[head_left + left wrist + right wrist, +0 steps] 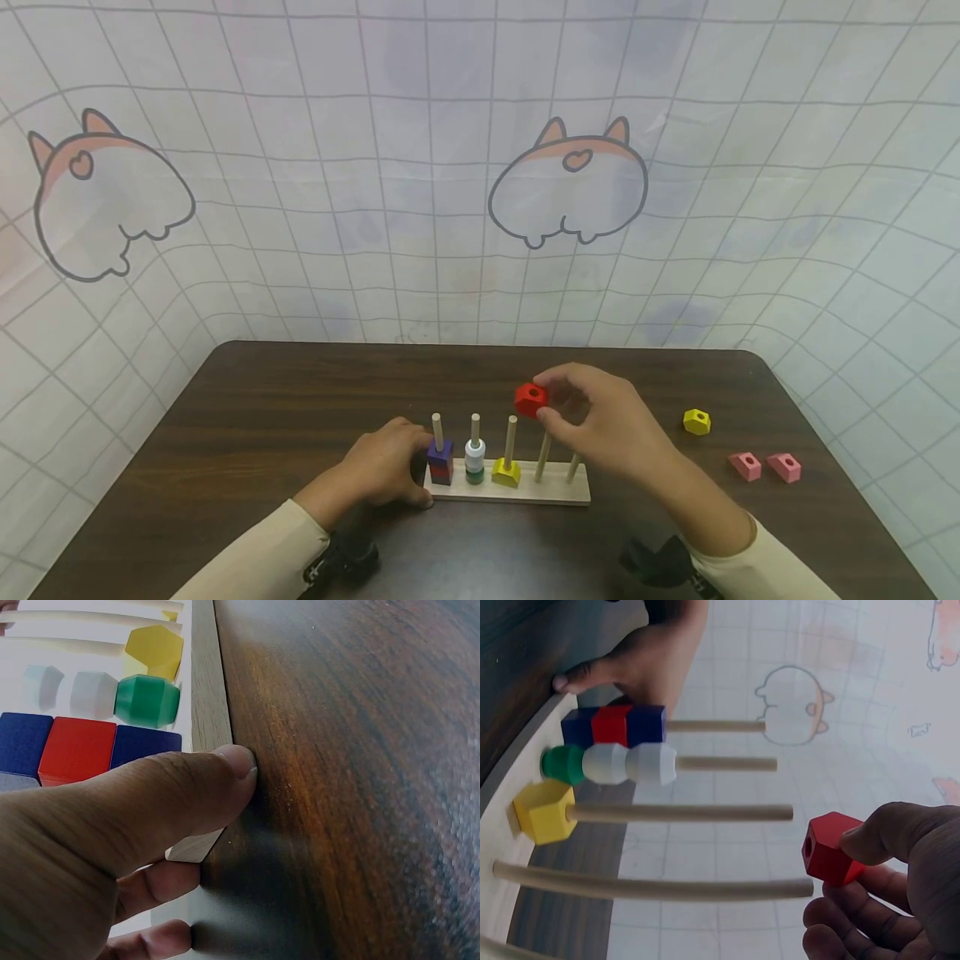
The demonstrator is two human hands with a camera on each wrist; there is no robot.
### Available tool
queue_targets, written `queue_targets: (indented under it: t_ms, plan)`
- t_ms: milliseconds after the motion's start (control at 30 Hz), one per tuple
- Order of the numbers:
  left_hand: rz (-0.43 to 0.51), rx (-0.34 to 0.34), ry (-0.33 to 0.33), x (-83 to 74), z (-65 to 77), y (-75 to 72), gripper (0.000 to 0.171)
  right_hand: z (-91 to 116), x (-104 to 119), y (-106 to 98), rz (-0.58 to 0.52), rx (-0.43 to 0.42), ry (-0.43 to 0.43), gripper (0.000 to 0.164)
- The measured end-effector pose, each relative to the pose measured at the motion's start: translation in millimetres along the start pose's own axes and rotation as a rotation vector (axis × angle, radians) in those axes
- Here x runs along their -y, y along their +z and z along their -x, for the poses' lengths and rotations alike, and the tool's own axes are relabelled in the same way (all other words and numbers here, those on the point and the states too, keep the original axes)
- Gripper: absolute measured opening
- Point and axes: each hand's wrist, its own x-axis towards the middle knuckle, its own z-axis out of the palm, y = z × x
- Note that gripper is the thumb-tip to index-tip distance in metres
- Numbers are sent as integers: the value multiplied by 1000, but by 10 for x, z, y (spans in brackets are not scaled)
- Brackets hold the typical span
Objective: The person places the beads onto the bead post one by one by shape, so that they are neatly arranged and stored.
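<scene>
My left hand (381,463) grips the left end of a wooden peg board (536,493), its thumb along the front edge in the left wrist view. The leftmost peg carries a stack of blue and red cubes (611,725). Beside it are a green bead (562,764) and two white beads above it. A yellow faceted block (506,473) sits at the foot of the third peg. My right hand (600,417) pinches a red faceted block (832,847) with a hole through it, close to the tops of the third and fourth pegs. The two rightmost pegs are bare.
On the dark wooden table (300,383), to the right, lie a yellow block (697,422) and two pink blocks (784,467). A white gridded cloth (337,208) with printed corgi drawings rises behind and at both sides of the table.
</scene>
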Motion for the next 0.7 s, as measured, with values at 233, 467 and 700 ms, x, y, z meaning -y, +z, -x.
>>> queue_targets:
  t_ms: [233,467,700]
  plan:
    - [4,-1,-10,-3,0,5,56,-14,42,85,-16,6,-12,32]
    - [6,4,-11,7,-3,10,56,0,60,172,-26,6,2,32]
    - [10,3,-3,6,3,5,54,21,78,238,-16,7,4,32]
